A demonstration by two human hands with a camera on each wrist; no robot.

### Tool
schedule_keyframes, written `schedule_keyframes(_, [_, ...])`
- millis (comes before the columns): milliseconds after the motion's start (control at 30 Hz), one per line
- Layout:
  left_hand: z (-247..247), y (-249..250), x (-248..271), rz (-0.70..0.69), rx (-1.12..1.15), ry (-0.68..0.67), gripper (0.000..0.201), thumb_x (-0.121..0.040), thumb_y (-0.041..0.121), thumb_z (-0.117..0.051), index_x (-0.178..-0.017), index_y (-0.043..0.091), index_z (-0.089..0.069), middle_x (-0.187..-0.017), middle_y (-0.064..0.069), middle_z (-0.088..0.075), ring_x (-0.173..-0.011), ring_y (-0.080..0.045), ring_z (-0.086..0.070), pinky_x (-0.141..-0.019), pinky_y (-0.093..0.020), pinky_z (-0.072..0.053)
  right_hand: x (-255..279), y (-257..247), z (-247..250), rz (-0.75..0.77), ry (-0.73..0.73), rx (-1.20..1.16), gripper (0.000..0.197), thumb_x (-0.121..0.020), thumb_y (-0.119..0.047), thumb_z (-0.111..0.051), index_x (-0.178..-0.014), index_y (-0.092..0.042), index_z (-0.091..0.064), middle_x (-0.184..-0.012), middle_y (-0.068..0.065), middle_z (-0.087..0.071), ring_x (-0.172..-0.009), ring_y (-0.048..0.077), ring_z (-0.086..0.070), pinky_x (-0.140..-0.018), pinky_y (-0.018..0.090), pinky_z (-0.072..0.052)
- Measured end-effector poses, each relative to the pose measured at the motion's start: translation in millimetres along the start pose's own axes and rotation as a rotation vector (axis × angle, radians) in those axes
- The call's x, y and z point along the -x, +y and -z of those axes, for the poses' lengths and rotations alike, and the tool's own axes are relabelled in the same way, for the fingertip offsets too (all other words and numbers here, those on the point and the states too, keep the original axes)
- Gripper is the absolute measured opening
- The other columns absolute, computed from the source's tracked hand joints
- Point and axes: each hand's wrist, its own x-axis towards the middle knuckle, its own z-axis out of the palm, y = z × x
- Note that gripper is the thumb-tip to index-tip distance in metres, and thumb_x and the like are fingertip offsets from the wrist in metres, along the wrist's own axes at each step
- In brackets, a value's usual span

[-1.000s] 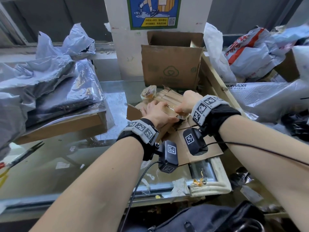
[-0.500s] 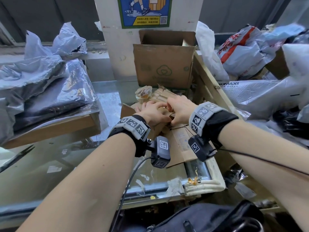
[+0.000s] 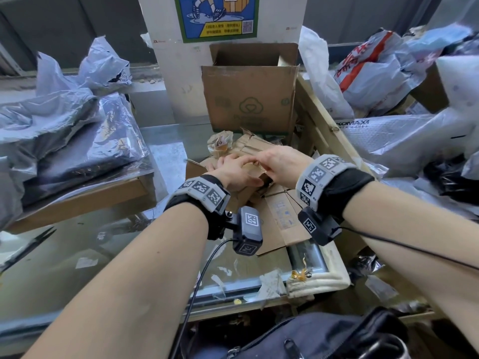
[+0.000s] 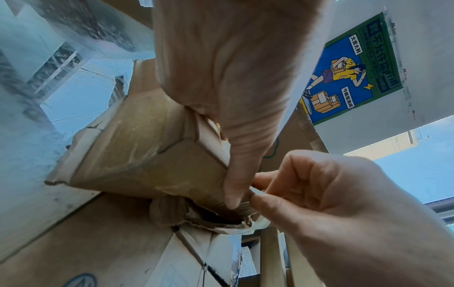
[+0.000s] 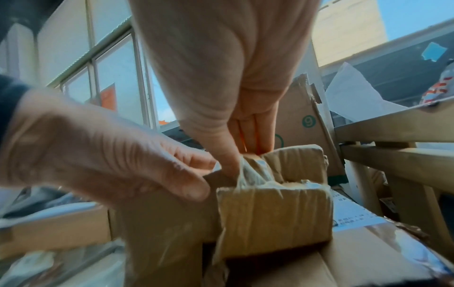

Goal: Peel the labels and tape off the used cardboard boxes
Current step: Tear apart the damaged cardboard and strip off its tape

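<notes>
A small brown cardboard box wrapped in clear tape sits on flattened cardboard on the glass table. My left hand grips the box's left side, with its thumb pressed along the top edge. My right hand pinches a lifted strip of clear tape at the box's top edge, right beside the left thumb. In the left wrist view the same pinch shows on the tape at the corner of the box. In the head view both hands cover most of the box.
An open upright carton stands just behind the hands, with a wad of peeled tape in front of it. Grey plastic bags lie at left. A wooden frame and mail bags crowd the right. A black bag lies near me.
My right hand has slid left along the box top until its fingers meet the left hand. The left hand keeps its hold on the box.
</notes>
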Motion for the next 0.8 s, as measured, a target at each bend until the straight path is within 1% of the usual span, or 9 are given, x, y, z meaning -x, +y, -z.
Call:
schedule_keyframes(67, [0.2, 0.6, 1.4, 0.006, 0.001, -0.008, 0.069, -0.079, 0.054, -0.067, -0.141, 0.049, -0.035, -0.158, 0.004, -0.02, -0.145, -0.023, -0.009, -0.115, -0.047, -0.006, -3.4, 0.6, 6.0, -0.012, -0.028, 0.002, 0.017, -0.089, -0.007, -0.052, -0.104, -0.01, -0.061, -0.101, 0.007, -0.064, -0.098, 0.025, -0.059, -0.079, 0.031, -0.044])
schedule_keyframes(133, [0.2, -0.3, 1.5, 0.002, 0.024, -0.015, 0.07, -0.079, 0.053, -0.069, -0.141, 0.047, -0.036, -0.157, 0.004, -0.021, -0.145, -0.022, -0.009, -0.117, -0.047, -0.005, -7.5, 2.8, 12.4, -0.047, -0.023, -0.031, 0.006, -0.089, -0.01, -0.057, -0.082, -0.011, -0.055, -0.096, 0.008, -0.062, -0.093, 0.027, -0.058, -0.076, 0.032, -0.043])
schedule_keyframes(233, [-0.9, -1.7, 1.7, 0.001, 0.033, -0.005, 0.071, -0.078, 0.053, -0.069, -0.141, 0.046, -0.036, -0.157, 0.005, -0.021, -0.145, -0.021, -0.008, -0.117, -0.049, -0.004, -14.8, 6.3, 14.1, -0.091, -0.013, -0.125, 0.028, -0.086, -0.007, -0.059, -0.065, -0.014, -0.041, -0.098, 0.011, -0.064, -0.092, 0.028, -0.057, -0.077, 0.035, -0.044])
schedule_keyframes(400, [-2.0, -1.2, -1.2, 0.019, 0.017, 0.006, 0.08, -0.078, 0.056, -0.068, -0.146, 0.038, -0.03, -0.157, 0.002, -0.021, -0.145, -0.021, -0.01, -0.117, -0.049, -0.005, -21.7, 9.7, 4.4, -0.187, 0.049, -0.179, 0.015, -0.086, -0.004, -0.055, -0.075, -0.01, -0.046, -0.084, 0.005, -0.052, -0.084, 0.024, -0.05, -0.068, 0.029, -0.034])
schedule_keyframes(500, [-1.4, -0.7, -0.5, 0.022, 0.013, 0.013, 0.08, -0.079, 0.055, -0.068, -0.146, 0.033, -0.031, -0.157, 0.002, -0.024, -0.144, -0.021, -0.013, -0.117, -0.047, -0.007, -24.6, 13.8, 3.0, -0.253, 0.083, -0.245, 0.015, -0.083, -0.007, -0.061, -0.072, -0.01, -0.051, -0.083, 0.006, -0.056, -0.083, 0.026, -0.054, -0.068, 0.031, -0.041])
schedule_keyframes(567, [-1.1, 0.0, 0.5, 0.019, -0.004, 0.019, 0.08, -0.079, 0.056, -0.067, -0.146, 0.032, -0.032, -0.156, 0.003, -0.025, -0.144, -0.021, -0.014, -0.115, -0.046, -0.008, -23.9, 16.8, 6.0, -0.258, 0.048, -0.306, 0.008, -0.082, -0.011, -0.066, -0.08, -0.006, -0.06, -0.088, 0.009, -0.062, -0.083, 0.023, -0.056, -0.07, 0.032, -0.045])
schedule_keyframes(633, [-0.6, 0.2, 0.7, 0.017, -0.018, 0.025, 0.081, -0.078, 0.057, -0.067, -0.146, 0.032, -0.031, -0.156, 0.003, -0.025, -0.144, -0.021, -0.015, -0.114, -0.045, -0.008, -22.0, 21.7, 8.3, -0.223, -0.034, -0.383, 0.013, -0.081, -0.015, -0.071, -0.087, -0.006, -0.063, -0.094, 0.009, -0.065, -0.083, 0.018, -0.056, -0.069, 0.027, -0.045])
schedule_keyframes(733, [-0.8, 0.2, 0.1, 0.011, -0.015, 0.03, 0.082, -0.077, 0.058, -0.067, -0.146, 0.032, -0.031, -0.156, 0.003, -0.025, -0.143, -0.021, -0.016, -0.114, -0.045, -0.009, -18.8, 25.9, 7.1, -0.197, -0.12, -0.466, 0.037, -0.077, -0.015, -0.075, -0.112, -0.009, -0.061, -0.105, 0.002, -0.061, -0.096, 0.016, -0.058, -0.082, 0.026, -0.048])
schedule_keyframes(800, [-0.9, 0.0, 0.1, 0.004, -0.003, 0.031, 0.081, -0.077, 0.057, -0.068, -0.145, 0.032, -0.033, -0.156, 0.002, -0.026, -0.143, -0.021, -0.017, -0.114, -0.045, -0.01, -20.7, 25.4, 5.0, -0.175, -0.172, -0.443, 0.05, -0.075, -0.019, -0.077, -0.12, -0.012, -0.059, -0.107, -0.004, -0.053, -0.101, 0.012, -0.051, -0.085, 0.023, -0.041])
